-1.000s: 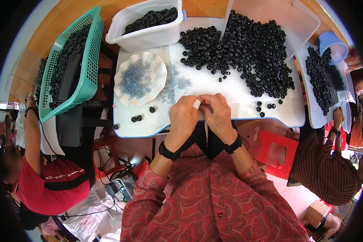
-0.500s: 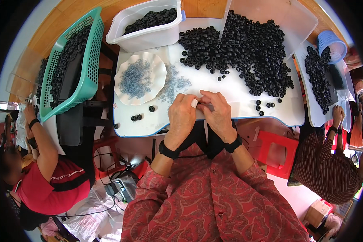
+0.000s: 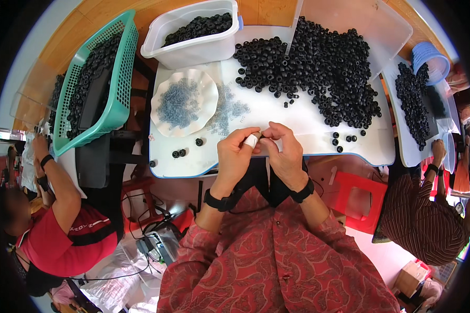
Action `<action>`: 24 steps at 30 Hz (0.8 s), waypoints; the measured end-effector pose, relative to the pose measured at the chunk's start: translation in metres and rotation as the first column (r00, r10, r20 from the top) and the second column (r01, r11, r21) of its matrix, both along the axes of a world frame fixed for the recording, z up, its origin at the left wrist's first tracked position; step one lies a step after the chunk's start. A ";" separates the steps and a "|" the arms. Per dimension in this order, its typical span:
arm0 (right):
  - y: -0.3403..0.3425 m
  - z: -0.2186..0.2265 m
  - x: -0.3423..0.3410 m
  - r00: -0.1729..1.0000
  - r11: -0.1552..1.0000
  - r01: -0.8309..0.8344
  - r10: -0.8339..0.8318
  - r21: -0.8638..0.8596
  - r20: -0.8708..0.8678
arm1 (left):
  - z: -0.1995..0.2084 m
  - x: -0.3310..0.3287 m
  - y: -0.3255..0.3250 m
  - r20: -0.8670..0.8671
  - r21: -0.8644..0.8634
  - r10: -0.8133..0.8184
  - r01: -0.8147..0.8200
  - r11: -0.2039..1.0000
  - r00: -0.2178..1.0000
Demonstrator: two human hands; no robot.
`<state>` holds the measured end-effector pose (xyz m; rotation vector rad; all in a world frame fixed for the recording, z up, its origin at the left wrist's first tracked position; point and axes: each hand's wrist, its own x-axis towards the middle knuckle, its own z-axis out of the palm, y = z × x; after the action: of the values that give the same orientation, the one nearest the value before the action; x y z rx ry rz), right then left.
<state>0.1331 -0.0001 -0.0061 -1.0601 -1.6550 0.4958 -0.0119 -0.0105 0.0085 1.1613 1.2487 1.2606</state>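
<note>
My left hand (image 3: 236,154) and my right hand (image 3: 282,147) meet fingertip to fingertip over the near edge of the white table (image 3: 277,112). Between them they pinch a small black ring (image 3: 262,135); a white wrap covers my left thumb tip. A big heap of black rings (image 3: 318,68) lies on the table beyond my right hand. A white scalloped plate (image 3: 184,102) of small bluish clear pieces stands left of my hands, with more clear pieces (image 3: 230,107) scattered beside it.
A white tub (image 3: 193,32) of black rings stands at the back, a teal basket (image 3: 96,86) of rings at the left. A few loose rings (image 3: 179,153) lie near the table's front. One person in red sits left, another in stripes right by a red stool (image 3: 356,201).
My hands have stayed together at the table's near edge, with only small finger movement. The person at the left has shifted an arm.
</note>
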 end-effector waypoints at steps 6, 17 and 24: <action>-0.012 0.038 0.002 0.993 0.997 -0.015 0.006 -0.081 -0.117 | 0.009 -0.002 -0.011 0.438 -0.044 -0.047 0.073 0.996 0.898; -0.015 0.057 0.012 0.997 0.995 -0.077 0.076 -0.067 -0.022 | 0.019 -0.002 -0.021 0.577 -0.020 -0.102 0.139 0.990 0.810; -0.023 0.062 0.009 0.989 0.982 -0.107 0.090 -0.157 -0.113 | 0.020 -0.002 -0.024 0.610 -0.023 -0.095 0.137 0.990 0.787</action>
<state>0.1421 -0.0232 0.0560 -1.0545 -1.5994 0.7510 -0.0136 -0.0343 0.0284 0.6763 0.7126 1.3418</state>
